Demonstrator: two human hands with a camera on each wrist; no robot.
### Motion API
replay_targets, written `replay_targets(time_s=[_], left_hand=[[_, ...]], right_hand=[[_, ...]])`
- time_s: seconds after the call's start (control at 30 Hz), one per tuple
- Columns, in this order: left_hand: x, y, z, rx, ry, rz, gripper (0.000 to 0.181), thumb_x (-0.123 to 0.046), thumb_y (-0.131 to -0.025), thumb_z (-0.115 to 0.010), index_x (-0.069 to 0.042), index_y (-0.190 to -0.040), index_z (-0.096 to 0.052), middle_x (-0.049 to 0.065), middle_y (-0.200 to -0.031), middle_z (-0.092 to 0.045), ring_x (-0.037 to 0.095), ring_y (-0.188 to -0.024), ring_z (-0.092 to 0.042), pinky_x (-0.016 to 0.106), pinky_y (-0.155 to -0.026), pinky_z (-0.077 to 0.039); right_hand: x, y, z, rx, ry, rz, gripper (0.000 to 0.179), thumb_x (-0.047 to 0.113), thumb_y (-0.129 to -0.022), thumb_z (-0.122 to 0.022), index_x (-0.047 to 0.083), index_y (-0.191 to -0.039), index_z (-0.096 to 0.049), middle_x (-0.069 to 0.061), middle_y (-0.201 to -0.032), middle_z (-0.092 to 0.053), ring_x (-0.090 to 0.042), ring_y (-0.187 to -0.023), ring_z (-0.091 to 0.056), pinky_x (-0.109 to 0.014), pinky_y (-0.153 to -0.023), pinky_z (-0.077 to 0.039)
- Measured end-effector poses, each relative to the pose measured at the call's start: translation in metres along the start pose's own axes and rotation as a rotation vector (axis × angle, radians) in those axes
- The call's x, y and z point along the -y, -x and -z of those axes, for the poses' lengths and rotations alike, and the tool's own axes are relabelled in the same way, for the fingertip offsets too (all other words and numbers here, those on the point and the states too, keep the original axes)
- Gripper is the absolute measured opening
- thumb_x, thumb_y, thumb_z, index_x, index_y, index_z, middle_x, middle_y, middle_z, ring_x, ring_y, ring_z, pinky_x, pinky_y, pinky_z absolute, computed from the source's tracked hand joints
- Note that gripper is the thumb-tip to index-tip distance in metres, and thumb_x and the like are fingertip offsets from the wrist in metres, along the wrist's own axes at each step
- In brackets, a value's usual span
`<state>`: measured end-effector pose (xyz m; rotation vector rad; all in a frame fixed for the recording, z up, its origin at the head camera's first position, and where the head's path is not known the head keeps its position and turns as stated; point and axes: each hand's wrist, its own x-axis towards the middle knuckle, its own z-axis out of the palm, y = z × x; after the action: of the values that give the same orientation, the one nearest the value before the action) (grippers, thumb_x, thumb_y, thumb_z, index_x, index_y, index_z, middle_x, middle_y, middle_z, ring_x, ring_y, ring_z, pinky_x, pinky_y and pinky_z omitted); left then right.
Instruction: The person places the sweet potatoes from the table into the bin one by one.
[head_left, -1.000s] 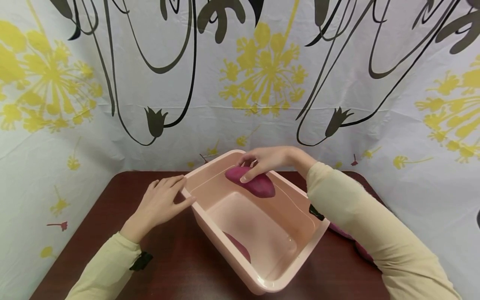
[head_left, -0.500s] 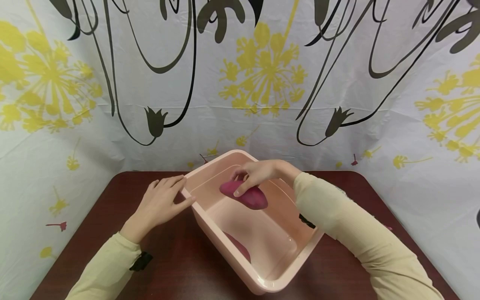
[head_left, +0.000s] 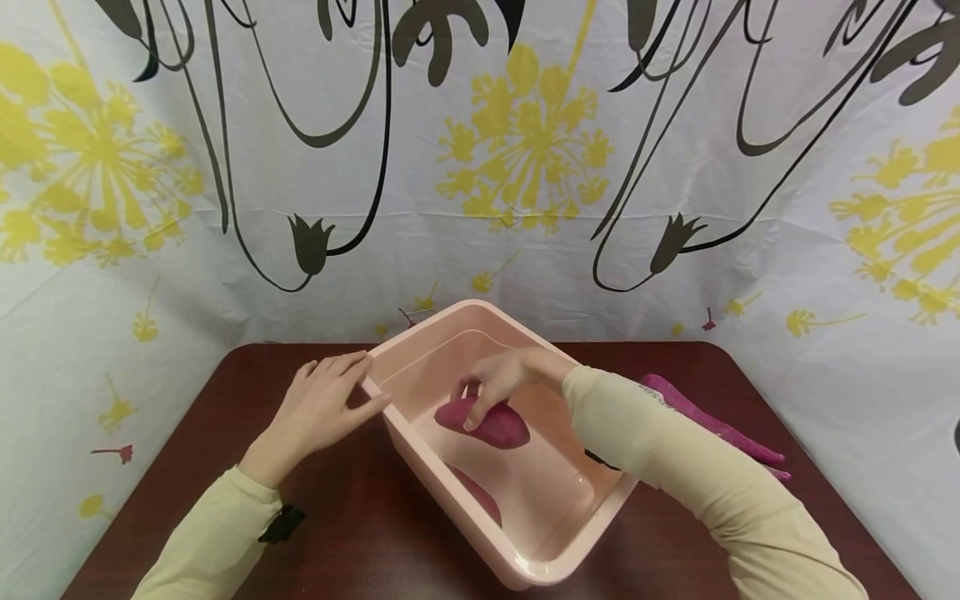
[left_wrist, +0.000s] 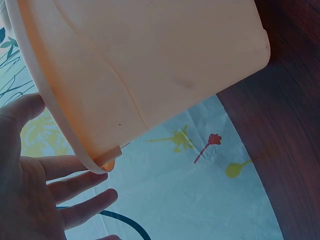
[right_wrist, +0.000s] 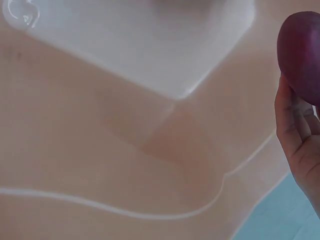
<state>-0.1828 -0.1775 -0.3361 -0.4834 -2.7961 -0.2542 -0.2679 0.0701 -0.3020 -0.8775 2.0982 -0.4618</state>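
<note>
- A white cloth printed with yellow and dark flower shapes (head_left: 525,167) fills the wall beyond the grip.
- A dark red-brown table (head_left: 360,533) spreads below both hands.
- The peach plastic basin (head_left: 420,367) sits slantwise on it, its walls standing around the right hand's grip.
- The cream right sleeve (head_left: 675,458) crosses the basin's rim on the way down to the grip; the cream left sleeve (head_left: 217,533) comes in on the grip's left, outside the basin.
- Past the right forearm, well to the right of the grip, slender magenta-purple roots (head_left: 693,410) lie on the table, partly hidden by the sleeve.
- The left hand (head_left: 318,408) is left of the grip, its fingers spread and nearly straight, touching the basin's rim at the left corner rather than closing round it.
- The right hand (head_left: 498,379) is inside the basin, thumb on the near side and curled fingers opposite, pinching one root firmly.
- That purple sweet potato (head_left: 498,425) is in the grip, lying crosswise over the basin floor; I can't tell whether its underside touches.
- A second sweet potato (head_left: 477,493) lies nearer the wearer than the grip, against the left wall, half hidden by the rim.
</note>
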Motion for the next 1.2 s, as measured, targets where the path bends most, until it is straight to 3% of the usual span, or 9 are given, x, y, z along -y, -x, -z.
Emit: replay_targets(time_s=[0.33, 0.53, 1.2], left_hand=[[0.001, 0.000, -0.001, -0.005, 0.005, -0.006, 0.067, -0.053, -0.080, -0.051, -0.002, -0.124, -0.051, 0.014, -0.123, -0.048, 0.032, -0.109, -0.043, 0.053, -0.089, -0.027], [0.001, -0.001, 0.000, -0.012, 0.003, -0.010, 0.066, -0.053, -0.080, -0.052, -0.002, -0.123, -0.051, 0.015, -0.123, -0.048, 0.032, -0.109, -0.043, 0.054, -0.089, -0.027], [0.000, 0.000, 0.000, -0.014, 0.000, -0.011, 0.065, -0.052, -0.081, -0.052, -0.002, -0.123, -0.051, 0.014, -0.123, -0.048, 0.032, -0.109, -0.044, 0.054, -0.088, -0.028]], right_hand=[[-0.001, -0.016, -0.020, 0.090, 0.071, 0.008, 0.034, 0.019, -0.072, -0.072, 0.015, -0.102, -0.055, 0.001, -0.089, -0.056, -0.007, -0.078, -0.055, -0.022, -0.066, -0.046], [-0.001, -0.020, -0.031, 0.153, 0.039, -0.021, 0.033, 0.014, -0.072, -0.072, 0.016, -0.099, -0.054, 0.001, -0.087, -0.056, -0.008, -0.074, -0.054, -0.022, -0.066, -0.046], [0.002, -0.027, -0.053, 0.210, 0.044, -0.124, 0.028, 0.008, -0.071, -0.073, 0.009, -0.092, -0.056, 0.000, -0.076, -0.056, -0.007, -0.065, -0.054, -0.023, -0.059, -0.047]])
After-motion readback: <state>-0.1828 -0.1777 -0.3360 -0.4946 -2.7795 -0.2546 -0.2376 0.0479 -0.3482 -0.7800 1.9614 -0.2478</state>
